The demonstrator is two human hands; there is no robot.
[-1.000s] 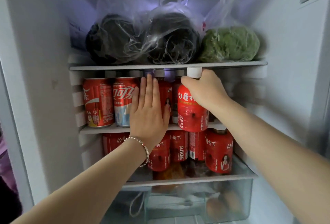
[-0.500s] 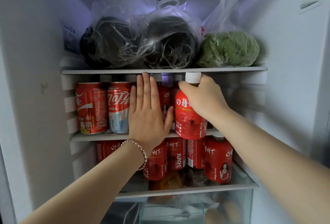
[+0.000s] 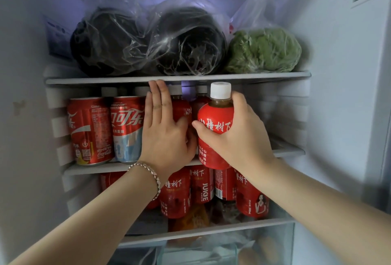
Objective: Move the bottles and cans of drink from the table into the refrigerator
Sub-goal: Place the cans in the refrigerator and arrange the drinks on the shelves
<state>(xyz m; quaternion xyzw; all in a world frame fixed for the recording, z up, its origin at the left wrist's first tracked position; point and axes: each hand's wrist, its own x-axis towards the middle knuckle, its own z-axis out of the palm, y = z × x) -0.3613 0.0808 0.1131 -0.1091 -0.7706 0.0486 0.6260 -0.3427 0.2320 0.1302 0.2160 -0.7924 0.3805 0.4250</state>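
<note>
My right hand [image 3: 239, 135] grips a red juice bottle [image 3: 213, 121] with a white cap, upright at the front edge of the refrigerator's middle shelf [image 3: 95, 168]. My left hand [image 3: 165, 131] lies flat with straight fingers against the red bottles [image 3: 182, 108] standing on that shelf, just left of the held bottle. Two red cola cans [image 3: 91, 131] stand at the shelf's left. Further red juice bottles [image 3: 251, 197] fill the shelf below.
The top shelf [image 3: 169, 78] holds two dark bagged bundles [image 3: 148, 40] and a bagged green vegetable [image 3: 264, 51]. A clear drawer [image 3: 264, 247] sits under the lowest shelf. The right part of the middle shelf [image 3: 289, 150] shows bare.
My right hand has drawn the bottle slightly out and to the right, showing more of its cap and neck. My left hand stays pressed against the shelf's bottles.
</note>
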